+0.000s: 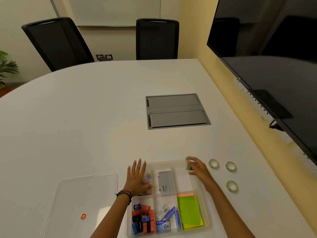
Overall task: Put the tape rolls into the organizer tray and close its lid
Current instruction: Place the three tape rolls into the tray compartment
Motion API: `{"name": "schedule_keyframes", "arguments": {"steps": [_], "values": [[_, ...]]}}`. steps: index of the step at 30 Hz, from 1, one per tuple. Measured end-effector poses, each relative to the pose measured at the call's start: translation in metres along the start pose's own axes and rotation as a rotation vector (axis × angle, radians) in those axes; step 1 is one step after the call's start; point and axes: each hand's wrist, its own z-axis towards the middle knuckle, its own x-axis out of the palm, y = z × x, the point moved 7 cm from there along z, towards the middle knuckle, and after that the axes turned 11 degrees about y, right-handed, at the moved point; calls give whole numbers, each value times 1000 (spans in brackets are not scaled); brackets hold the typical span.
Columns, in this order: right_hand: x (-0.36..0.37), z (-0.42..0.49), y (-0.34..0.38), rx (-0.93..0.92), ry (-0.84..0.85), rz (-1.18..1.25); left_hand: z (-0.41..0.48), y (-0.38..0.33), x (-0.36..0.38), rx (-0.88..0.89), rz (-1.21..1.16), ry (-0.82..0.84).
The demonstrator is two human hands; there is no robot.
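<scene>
Tape roll (pixel 188 163) is pinched on edge by the right hand (pixel 199 168) over the far-right compartment of the clear organizer tray (pixel 206 213). Three more tape rolls (pixel 213 164) are laid flat on the table (pixel 85 117), just right of the tray. Left hand (pixel 138 179) is spread flat, holding nothing, over the paper-clip compartment; the lid (pixel 82 200) is seen lying left of the tray.

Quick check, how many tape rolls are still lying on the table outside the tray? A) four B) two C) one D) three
D: three tape rolls lie on the table right of the organizer tray, while the right hand holds a fourth roll over the tray's far right compartment.
</scene>
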Motion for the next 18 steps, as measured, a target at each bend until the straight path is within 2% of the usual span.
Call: {"name": "schedule_keyframes", "arguments": {"steps": [2, 4, 8, 10, 18], "values": [[19, 6, -4, 46, 76, -22, 0, -1, 0, 15, 16, -6], [32, 13, -16, 104, 76, -130, -2, -2, 0, 21, 27, -4], [40, 25, -38, 121, 1, -578, -4, -4, -1, 14, 38, -4], [45, 25, -46, 122, 12, -718, -5, -4, -1, 13, 48, 2], [53, 30, -47, 54, -12, -818, -4, -4, 1, 35, 53, -11]]}}
